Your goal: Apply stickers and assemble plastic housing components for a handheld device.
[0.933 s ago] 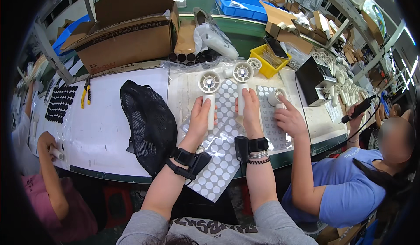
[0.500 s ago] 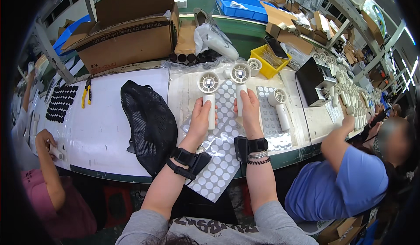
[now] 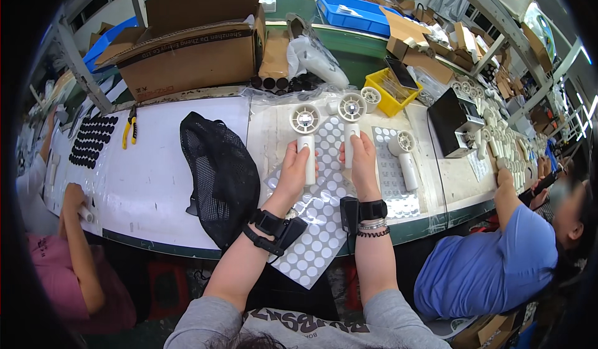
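In my left hand (image 3: 293,169) is a white handheld fan (image 3: 305,119), gripped by its handle with the round head pointing away from me. My right hand (image 3: 362,159) closes round the handle of a second white handheld fan (image 3: 352,108), held side by side with the first and a little higher. Both thumbs lie along the handles. Beneath the hands lies a sheet of round white stickers (image 3: 317,237), hanging over the table's near edge. To the right, another white fan (image 3: 406,156) lies on a second sticker sheet (image 3: 387,184). One more fan (image 3: 370,98) is behind my right-hand one.
A black mesh bag (image 3: 218,181) lies left of my arms, with yellow-handled pliers (image 3: 130,128) and rows of black discs (image 3: 92,140) beyond. A cardboard box (image 3: 187,56), yellow basket (image 3: 389,96) and black device (image 3: 455,124) stand farther back. Co-workers sit on both sides.
The whole view has shifted slightly, scene sliding right and down. Both fans stay in my hands. The co-worker on the left has moved a hand; the one on the right has shifted posture.
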Demonstrator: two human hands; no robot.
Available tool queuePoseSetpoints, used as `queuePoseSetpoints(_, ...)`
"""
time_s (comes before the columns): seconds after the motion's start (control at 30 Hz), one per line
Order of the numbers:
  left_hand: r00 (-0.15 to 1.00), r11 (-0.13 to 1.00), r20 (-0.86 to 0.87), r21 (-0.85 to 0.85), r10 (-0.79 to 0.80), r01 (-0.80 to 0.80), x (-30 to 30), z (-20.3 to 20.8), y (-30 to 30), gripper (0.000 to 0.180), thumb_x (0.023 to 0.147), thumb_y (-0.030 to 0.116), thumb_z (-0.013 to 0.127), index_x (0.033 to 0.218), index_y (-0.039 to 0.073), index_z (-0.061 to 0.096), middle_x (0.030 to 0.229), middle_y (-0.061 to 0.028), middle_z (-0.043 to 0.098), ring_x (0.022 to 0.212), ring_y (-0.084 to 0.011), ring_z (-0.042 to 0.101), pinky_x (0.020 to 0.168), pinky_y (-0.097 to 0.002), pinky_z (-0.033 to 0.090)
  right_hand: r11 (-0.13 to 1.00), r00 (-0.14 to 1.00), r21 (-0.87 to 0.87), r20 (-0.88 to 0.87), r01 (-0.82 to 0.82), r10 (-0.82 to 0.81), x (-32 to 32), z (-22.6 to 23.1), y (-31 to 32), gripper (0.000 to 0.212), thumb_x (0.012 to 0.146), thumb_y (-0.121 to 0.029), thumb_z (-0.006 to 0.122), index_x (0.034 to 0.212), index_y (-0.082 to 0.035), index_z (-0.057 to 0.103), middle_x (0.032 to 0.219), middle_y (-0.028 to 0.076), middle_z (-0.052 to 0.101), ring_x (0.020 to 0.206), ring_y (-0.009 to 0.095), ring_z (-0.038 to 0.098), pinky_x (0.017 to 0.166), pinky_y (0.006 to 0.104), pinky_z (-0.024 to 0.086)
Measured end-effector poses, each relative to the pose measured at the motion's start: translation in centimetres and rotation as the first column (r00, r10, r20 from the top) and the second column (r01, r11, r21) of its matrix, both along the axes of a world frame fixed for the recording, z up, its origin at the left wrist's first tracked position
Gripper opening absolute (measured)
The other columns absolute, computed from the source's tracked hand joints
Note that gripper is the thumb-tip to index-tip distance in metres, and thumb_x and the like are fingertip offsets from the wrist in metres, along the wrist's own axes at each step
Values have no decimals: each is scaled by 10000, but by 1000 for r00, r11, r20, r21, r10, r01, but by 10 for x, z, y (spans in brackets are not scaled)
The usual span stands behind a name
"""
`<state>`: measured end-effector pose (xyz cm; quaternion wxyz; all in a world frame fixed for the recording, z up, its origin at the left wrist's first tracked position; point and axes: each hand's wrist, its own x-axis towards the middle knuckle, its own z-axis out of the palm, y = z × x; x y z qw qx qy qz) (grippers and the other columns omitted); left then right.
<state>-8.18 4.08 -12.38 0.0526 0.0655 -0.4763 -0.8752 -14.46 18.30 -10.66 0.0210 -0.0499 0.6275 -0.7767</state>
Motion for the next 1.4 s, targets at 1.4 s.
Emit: queuePoseSetpoints(1.4, 936, 935, 32, -44, -350, 351, 82, 88, -9, 557, 800, 80, 423, 1317, 58, 217, 1026, -202, 506, 532, -187, 489, 484, -283, 417, 933, 850, 53, -396, -355, 346, 40, 29, 8, 532, 805, -137, 593, 1301, -63, 415, 1310, 116, 419, 1154, 163, 442, 912, 309, 407)
